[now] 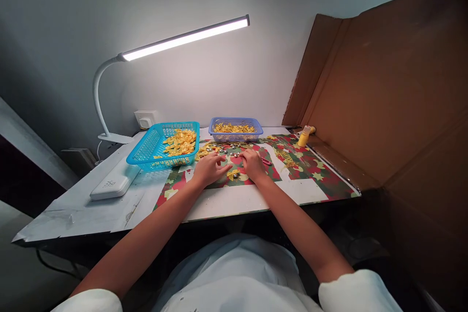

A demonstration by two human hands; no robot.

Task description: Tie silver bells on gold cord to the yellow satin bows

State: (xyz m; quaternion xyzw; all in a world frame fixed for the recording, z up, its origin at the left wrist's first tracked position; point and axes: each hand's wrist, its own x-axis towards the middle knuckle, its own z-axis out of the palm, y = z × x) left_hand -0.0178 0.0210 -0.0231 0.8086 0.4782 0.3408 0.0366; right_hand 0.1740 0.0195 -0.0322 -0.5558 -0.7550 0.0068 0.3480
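Observation:
My left hand (211, 169) rests over the patterned mat, its thumb and fingers apart and nothing visible between them. Just across from it, my right hand (252, 163) has its fingertips pinched together beside small silver bells (234, 154); whatever they hold is too small to make out. Between the two hands a yellow ribbon bow (233, 174) with a silver piece at its middle lies on the mat. More yellow bows (203, 152) are heaped beyond my left fingers. A pink-red tool (266, 161), partly hidden, lies by my right hand.
A blue basket (137, 158) with yellow bows stands at left, a purple basket (236, 137) with golden pieces at the back. A yellow bottle (303, 137) and golden threads (287, 159) are at right. A white power bank (115, 183), lamp (186, 38) and cardboard wall (383, 83) flank the table.

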